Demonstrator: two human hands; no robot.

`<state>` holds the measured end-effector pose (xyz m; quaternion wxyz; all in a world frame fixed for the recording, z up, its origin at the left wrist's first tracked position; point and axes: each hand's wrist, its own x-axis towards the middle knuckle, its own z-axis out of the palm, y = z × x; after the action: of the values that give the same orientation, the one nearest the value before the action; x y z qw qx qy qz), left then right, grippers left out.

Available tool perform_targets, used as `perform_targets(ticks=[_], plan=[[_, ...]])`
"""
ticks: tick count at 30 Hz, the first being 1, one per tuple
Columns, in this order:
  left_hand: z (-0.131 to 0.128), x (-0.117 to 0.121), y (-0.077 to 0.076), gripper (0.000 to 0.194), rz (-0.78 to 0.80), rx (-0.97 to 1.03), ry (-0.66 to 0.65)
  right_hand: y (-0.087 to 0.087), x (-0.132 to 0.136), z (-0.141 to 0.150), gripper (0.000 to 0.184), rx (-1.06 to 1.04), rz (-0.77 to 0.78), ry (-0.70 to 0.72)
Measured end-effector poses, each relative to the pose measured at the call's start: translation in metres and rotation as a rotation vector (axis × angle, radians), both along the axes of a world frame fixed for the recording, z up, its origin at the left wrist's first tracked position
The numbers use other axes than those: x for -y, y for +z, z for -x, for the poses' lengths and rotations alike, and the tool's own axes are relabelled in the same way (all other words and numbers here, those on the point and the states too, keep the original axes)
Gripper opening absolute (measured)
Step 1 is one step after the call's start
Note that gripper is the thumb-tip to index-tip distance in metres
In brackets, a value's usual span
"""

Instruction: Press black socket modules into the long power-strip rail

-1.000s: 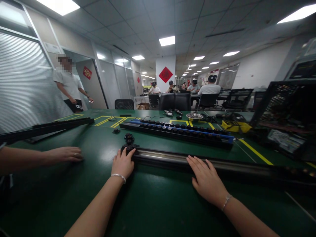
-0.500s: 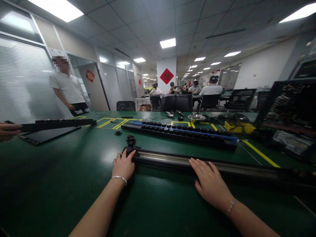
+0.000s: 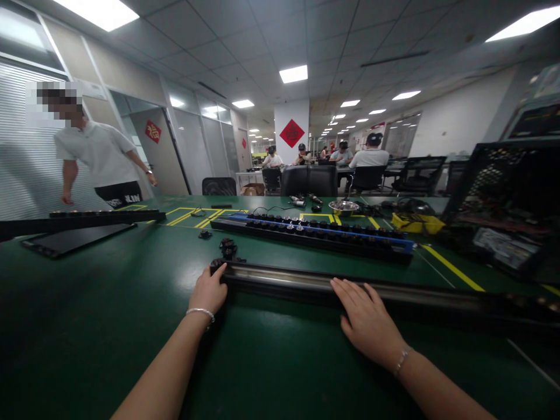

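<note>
A long black rail [image 3: 280, 279] with a shiny metal channel lies across the green table in front of me. My left hand [image 3: 209, 289] is closed round its left end, the index finger on top and the other fingers partly hidden. On the rail's near side and top edge rests my right hand [image 3: 367, 318], fingers stretched out and flat. Small black parts [image 3: 228, 248] sit just behind the rail's left end. Farther back lies another black rail with a blue strip [image 3: 315, 229] and rows of small black and silver pieces.
At left, a long black bar [image 3: 100, 219] lies over a flat dark panel [image 3: 79, 238]. A metal bowl [image 3: 343, 207], a yellow tray [image 3: 417, 223] and cables stand at the back right. An open black equipment case [image 3: 494, 204] is at right. A person [image 3: 98, 154] stands beyond the table.
My left hand has shifted slightly left round the rail's end; my right hand stays put. Another person's hand at left has left view. The standing person now leans leftward.
</note>
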<state>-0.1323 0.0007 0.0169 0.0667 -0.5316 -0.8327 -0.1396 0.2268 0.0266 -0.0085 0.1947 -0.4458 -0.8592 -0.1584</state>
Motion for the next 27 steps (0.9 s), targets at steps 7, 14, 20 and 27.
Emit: perform_targets(ticks=[7,14,20,27], plan=[[0.013,-0.006,-0.007,0.056,-0.042,0.094,0.059,-0.001,0.0,0.0,0.057,-0.016,-0.01,0.005],[0.026,-0.01,-0.012,0.058,-0.116,0.183,0.093,-0.001,0.0,-0.001,0.057,-0.011,-0.002,0.009],[0.045,-0.013,-0.021,0.056,-0.106,0.282,0.17,-0.002,-0.001,-0.001,0.057,-0.014,-0.008,0.01],[0.06,-0.015,-0.031,0.053,-0.08,0.293,0.254,0.0,0.001,-0.001,0.057,-0.011,-0.003,0.009]])
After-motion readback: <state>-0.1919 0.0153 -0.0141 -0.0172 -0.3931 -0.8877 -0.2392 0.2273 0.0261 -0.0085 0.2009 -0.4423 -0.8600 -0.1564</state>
